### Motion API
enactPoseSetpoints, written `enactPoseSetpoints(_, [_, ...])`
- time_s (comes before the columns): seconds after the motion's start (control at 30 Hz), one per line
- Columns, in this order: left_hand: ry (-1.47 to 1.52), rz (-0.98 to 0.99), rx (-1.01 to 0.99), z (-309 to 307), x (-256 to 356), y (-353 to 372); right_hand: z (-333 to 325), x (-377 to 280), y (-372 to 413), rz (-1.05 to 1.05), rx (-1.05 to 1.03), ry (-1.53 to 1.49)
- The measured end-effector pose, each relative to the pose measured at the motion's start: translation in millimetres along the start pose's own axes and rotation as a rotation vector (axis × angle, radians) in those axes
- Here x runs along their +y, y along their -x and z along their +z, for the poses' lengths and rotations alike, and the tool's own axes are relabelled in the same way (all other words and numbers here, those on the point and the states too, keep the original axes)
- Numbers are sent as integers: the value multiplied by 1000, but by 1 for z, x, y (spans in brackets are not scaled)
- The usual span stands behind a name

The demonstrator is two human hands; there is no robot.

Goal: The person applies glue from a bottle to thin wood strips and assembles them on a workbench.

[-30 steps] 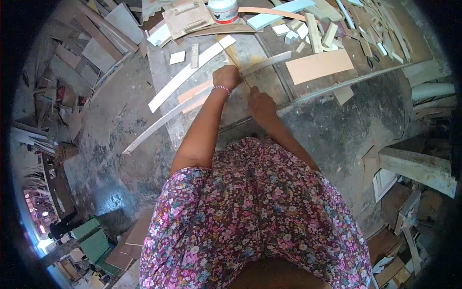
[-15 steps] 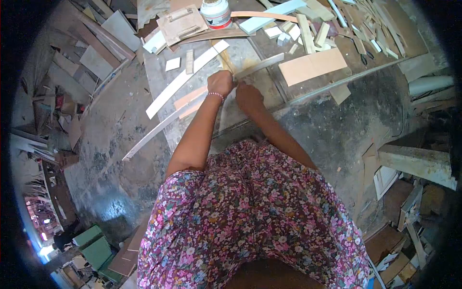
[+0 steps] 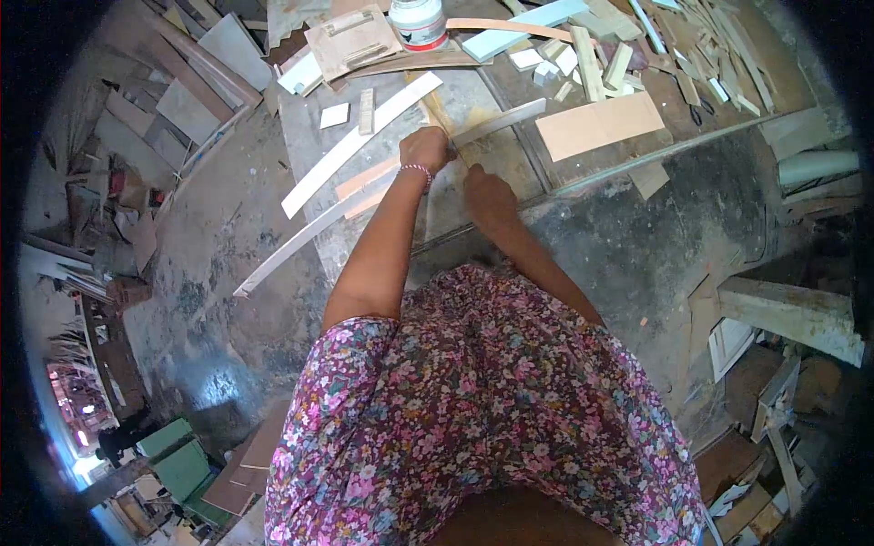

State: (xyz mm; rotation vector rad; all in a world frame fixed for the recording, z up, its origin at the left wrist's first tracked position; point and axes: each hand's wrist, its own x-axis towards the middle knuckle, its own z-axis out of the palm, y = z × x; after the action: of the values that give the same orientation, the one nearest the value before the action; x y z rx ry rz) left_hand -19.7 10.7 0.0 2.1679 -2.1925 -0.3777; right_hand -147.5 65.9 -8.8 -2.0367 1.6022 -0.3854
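My left hand is closed around the middle of a long, pale, curved wooden strip. One end of that strip reaches past the bench edge at the lower left, and the other end extends to the upper right. Just to the right and nearer my body, my right hand is closed, fingers curled. Something thin seems to run from its fingertips toward my left hand, but I cannot make out what it is. Beyond lies a white curved strip, with a small wooden block on it. A peach-coloured piece lies partly beneath the held strip.
A white tub stands at the back of the bench. A peach board lies to the right, with pliers-like handles and several wood offcuts beyond. Boards lean at the left. A timber beam juts in at the right.
My right hand has drawn slightly away from my left hand, toward my body and to the right. My left hand keeps its grip on the curved strip. The whole view has shifted slightly.
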Motion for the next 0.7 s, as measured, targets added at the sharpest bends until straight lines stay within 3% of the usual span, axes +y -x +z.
enactPoseSetpoints(0.07, [-4, 2, -25, 5, -2, -1, 8, 5, -2, -39, 13, -6])
enactPoseSetpoints(0.17, [-12, 18, -36, 2, -5, -4, 18, 8, -10, 66, 12, 16])
enactPoseSetpoints(0.27, [-24, 3, -41, 0, 1, 0, 21, 6, -10, -13, 68, 117])
enactPoseSetpoints(0.47, [-49, -24, 18, 6, 1, -2, 16, -5, -30, -27, 31, 9])
enactPoseSetpoints(0.57, [-81, -38, 40, 14, -6, -5, 26, -3, -49, -130, 20, 158])
enactPoseSetpoints(0.67, [-63, -3, 34, 13, -5, -6, 25, -6, -49, 26, -12, 52])
enactPoseSetpoints(0.7, [-55, 12, 29, 9, -5, -4, 27, -3, -47, -8, -3, 59])
